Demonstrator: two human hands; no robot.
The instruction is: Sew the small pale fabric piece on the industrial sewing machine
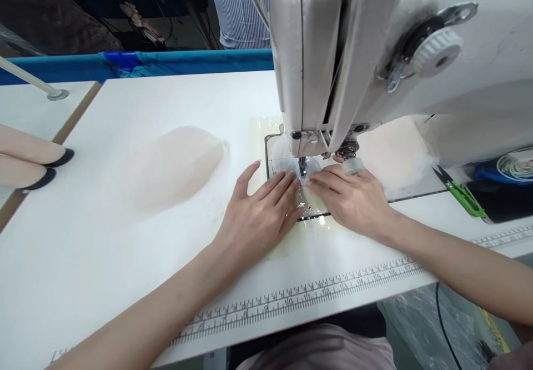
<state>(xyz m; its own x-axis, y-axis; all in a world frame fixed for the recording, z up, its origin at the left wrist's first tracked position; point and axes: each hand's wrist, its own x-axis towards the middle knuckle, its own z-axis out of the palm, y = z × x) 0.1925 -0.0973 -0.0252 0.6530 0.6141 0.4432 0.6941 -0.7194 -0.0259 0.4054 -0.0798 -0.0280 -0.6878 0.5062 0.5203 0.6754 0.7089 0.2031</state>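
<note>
A white industrial sewing machine (pixel 375 53) stands on a white table (pixel 104 259). My left hand (pixel 258 214) lies flat, fingers stretched, on a small sheer piece of fabric (pixel 306 195) at the needle plate (pixel 272 148). My right hand (pixel 350 195) presses the same piece from the right, fingers flat and close together, just below the presser foot (pixel 303 165). The fingertips of both hands nearly meet under the needle. The piece is thin and mostly hidden by the fingers.
A pale sheer fabric pile (pixel 175 164) lies left of the machine; another pale pile (pixel 395 153) sits behind it on the right. Green-handled snips (pixel 462 195) rest at right. A printed ruler (pixel 312 295) runs along the front edge. Doll-like legs with black shoes (pixel 37 164) lie far left.
</note>
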